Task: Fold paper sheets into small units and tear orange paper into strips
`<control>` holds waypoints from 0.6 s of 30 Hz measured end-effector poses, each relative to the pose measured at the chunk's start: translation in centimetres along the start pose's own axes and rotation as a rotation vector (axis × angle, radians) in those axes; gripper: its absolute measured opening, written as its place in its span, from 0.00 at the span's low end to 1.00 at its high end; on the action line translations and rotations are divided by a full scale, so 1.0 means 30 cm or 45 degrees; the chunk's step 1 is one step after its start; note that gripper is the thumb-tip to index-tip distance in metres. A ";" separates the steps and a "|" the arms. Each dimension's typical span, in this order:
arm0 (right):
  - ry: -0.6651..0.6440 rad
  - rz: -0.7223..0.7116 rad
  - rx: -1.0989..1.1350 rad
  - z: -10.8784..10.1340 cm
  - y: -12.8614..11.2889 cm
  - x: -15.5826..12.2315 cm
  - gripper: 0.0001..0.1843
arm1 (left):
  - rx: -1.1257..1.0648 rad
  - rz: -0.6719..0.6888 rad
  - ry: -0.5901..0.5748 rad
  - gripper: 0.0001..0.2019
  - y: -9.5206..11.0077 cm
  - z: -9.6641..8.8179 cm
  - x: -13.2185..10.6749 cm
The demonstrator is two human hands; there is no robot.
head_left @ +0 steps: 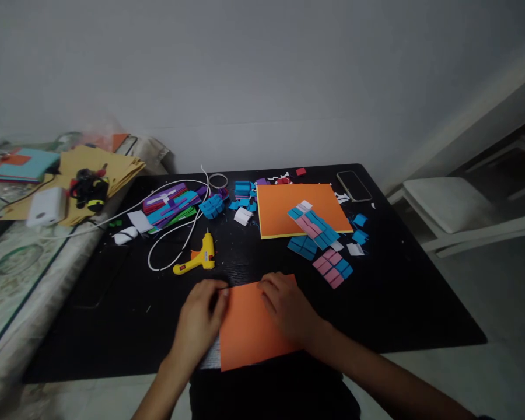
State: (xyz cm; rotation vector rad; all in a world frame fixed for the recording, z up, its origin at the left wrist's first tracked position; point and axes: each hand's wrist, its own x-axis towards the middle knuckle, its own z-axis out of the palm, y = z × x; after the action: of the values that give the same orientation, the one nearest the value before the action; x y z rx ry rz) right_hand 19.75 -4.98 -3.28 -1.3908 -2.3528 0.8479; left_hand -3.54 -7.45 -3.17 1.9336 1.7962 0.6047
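Observation:
A sheet of orange paper [249, 335] lies at the table's front edge, slightly turned. My left hand [199, 315] is at its left edge, with thumb and fingers curled in on the upper left corner. Across the right part of the paper rests my right hand [286, 306], its fingers spread and lightly bent on the surface. Just beyond the left hand lies a yellow glue gun [196, 259]. Pink and blue folded paper pieces [333, 268] lie past the right hand.
A larger orange sheet [284, 207] with more folded paper on it sits farther back. A white cable [151, 256] loops at left near stacked coloured strips [175, 210]. One phone [354, 185] lies at back right. A white chair [446, 204] stands beside the table [398, 297].

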 end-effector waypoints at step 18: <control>0.166 -0.070 -0.182 -0.066 0.181 -0.178 0.22 | 0.223 0.414 0.059 0.20 0.031 0.168 -0.085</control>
State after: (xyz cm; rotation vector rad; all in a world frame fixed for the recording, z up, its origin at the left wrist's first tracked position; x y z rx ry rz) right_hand 27.24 -6.95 -4.74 -1.3831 -2.3784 0.5658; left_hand -0.01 -10.14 -6.77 2.3750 1.6189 0.6170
